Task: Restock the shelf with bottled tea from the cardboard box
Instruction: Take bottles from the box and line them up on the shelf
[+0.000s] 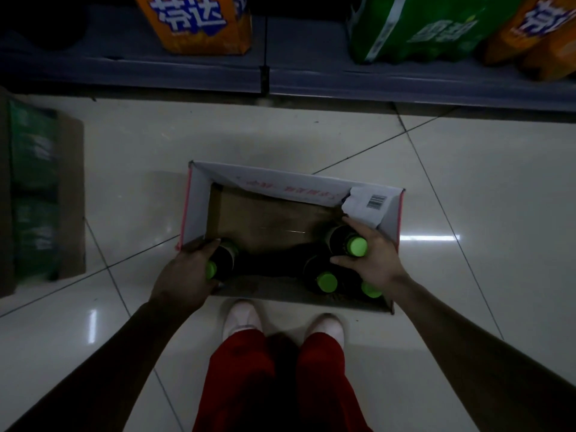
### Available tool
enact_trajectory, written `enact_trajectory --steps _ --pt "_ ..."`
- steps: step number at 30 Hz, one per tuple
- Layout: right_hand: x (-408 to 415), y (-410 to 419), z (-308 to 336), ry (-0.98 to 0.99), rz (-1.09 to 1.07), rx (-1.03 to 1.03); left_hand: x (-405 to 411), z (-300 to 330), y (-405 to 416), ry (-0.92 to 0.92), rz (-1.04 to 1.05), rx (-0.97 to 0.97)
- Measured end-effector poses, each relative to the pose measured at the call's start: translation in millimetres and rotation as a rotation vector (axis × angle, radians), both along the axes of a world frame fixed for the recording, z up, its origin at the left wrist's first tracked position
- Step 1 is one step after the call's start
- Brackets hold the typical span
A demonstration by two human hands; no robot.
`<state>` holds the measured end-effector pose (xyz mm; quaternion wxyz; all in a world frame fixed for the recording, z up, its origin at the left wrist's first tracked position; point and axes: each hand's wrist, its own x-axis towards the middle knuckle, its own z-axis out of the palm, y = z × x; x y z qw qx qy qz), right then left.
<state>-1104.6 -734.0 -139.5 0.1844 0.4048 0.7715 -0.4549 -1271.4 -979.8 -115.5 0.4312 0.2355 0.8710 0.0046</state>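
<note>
You are standing over the open cardboard box (pixel 199 198) on the pale tiled floor (pixel 467 182), your white shoes (pixel 241 316) just beside its near wall and your red trousers (pixel 243 378) filling the bottom of the view. Your left hand (pixel 187 272) is curled around a dark tea bottle (pixel 223 260) with a green cap at the box's near left corner, fingers wrapped over its shoulder so that only the cap and part of the body show. Your right hand (pixel 371 254) is closed on a second bottle (pixel 346 241) near the right wall, thumb and fingers on either side of its neck below the green cap. Two more green-capped bottles (pixel 325 280) stand at the near right corner, just beside your right wrist, one of them partly hidden under it. The far half of the box is bare brown cardboard, and a torn white label with a barcode (pixel 367 204) sits at the far right corner. Beyond the box runs the grey bottom shelf (pixel 311 79), carrying an orange soda pack (pixel 199 23) towards its left and a green pack (pixel 420 29) towards its right. A second carton of green packs (pixel 40 194) sits at the floor's left edge.
</note>
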Motion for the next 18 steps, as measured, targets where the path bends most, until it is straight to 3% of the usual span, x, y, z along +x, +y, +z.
enact_trajectory --steps 11,18 --pt "-9.5 9.4 11.0 0.139 -0.178 -0.049 -9.3 2.9 17.6 0.08 0.079 0.271" --pt "-24.5 27.2 131.5 0.237 -0.269 -0.085 -12.3 117.6 58.6 0.12 0.311 0.571"
